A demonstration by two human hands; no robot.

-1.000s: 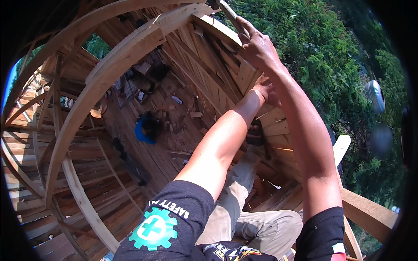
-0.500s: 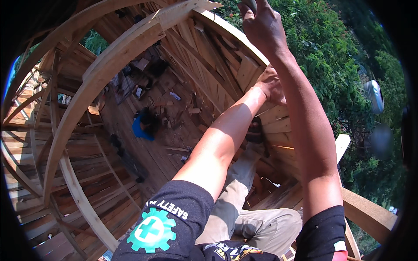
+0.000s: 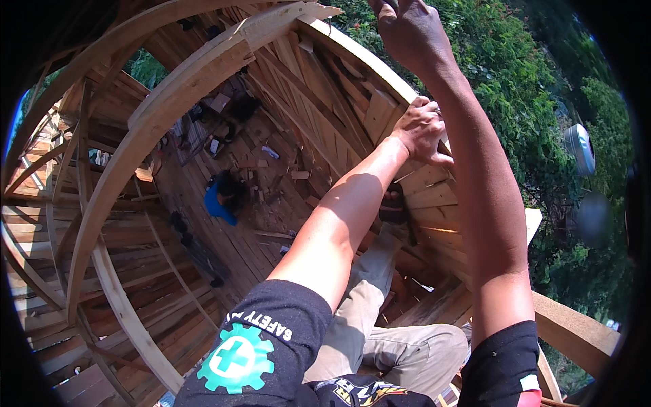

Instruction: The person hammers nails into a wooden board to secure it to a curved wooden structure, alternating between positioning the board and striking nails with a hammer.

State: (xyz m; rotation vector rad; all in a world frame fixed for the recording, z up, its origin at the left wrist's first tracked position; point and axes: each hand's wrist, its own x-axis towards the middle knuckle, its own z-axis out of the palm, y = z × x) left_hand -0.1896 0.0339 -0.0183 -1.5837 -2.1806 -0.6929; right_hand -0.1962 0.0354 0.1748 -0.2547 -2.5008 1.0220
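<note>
Seemingly bracing: left hand (image 3: 422, 132) curls over the rim (image 3: 378, 66) at two o'clock; right hand (image 3: 415, 41), apart at one, grip unclear; next move needs firm support.

A plank floor (image 3: 234, 254), covered largely by shade, is seen well below, littered with wood scraps (image 3: 300, 175). On the left it is bordered by a wall of timber boards (image 3: 156, 292), striped by sunlight and crossed by curved ribs (image 3: 190, 85). The right is filled by sunlit green trees (image 3: 502, 102).
</note>
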